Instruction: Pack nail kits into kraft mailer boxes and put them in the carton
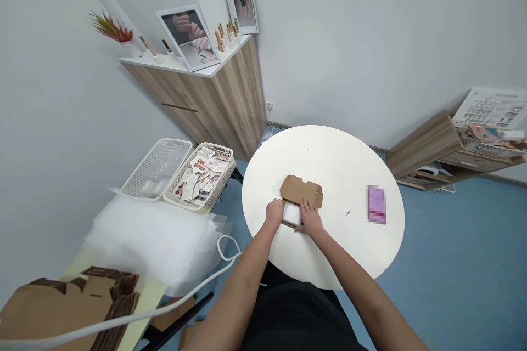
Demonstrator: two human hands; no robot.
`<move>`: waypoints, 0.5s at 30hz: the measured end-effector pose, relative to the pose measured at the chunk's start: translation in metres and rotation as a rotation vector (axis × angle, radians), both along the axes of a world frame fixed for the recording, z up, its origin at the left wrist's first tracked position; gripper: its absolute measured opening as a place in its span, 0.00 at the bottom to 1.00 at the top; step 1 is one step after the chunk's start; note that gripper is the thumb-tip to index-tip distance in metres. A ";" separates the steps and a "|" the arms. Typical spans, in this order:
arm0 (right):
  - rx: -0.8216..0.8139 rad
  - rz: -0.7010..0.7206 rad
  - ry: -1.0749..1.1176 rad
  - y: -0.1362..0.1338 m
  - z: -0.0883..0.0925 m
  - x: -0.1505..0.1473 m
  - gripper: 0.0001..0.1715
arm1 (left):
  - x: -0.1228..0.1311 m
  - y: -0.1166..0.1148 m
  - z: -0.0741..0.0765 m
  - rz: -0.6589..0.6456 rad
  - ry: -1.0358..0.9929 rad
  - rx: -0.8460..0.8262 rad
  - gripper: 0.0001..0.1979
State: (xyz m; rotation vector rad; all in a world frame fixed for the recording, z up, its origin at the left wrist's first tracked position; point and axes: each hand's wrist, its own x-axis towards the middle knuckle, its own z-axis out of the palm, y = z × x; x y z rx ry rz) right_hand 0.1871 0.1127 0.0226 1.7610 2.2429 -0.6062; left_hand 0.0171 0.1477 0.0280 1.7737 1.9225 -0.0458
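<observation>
A small brown cardboard box (302,191) lies on the round white table (329,159), its lid folded back away from me. Inside the box is a flat white item (292,214); what it is I cannot make out. My left hand (274,212) is closed on the box's left side, its fingers curled. On the opposite side, my right hand (310,218) grips the right edge, with the fingers toward the lid and the thumb along the near edge. Both hands partly hide the box walls.
A blurred purple item (376,204) lies on the table's right. At left are a basket (224,184) of printed cards, another basket (142,167), translucent white sheets (152,238) and stacked flat cardboard (53,312). A white cable (181,299) crosses the lower left. A wooden cabinet (234,88) stands behind.
</observation>
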 end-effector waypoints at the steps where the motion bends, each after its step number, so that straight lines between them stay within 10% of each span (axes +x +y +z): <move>1: -0.005 -0.002 0.001 0.000 0.001 0.000 0.74 | 0.000 -0.001 0.001 -0.006 0.003 0.006 0.15; 10: -0.006 0.010 0.033 0.001 0.007 0.003 0.75 | -0.003 -0.037 0.007 0.005 -0.101 0.183 0.20; 15: -0.031 0.065 0.145 0.006 0.007 0.009 0.72 | 0.005 -0.073 -0.010 -0.299 -0.246 0.418 0.33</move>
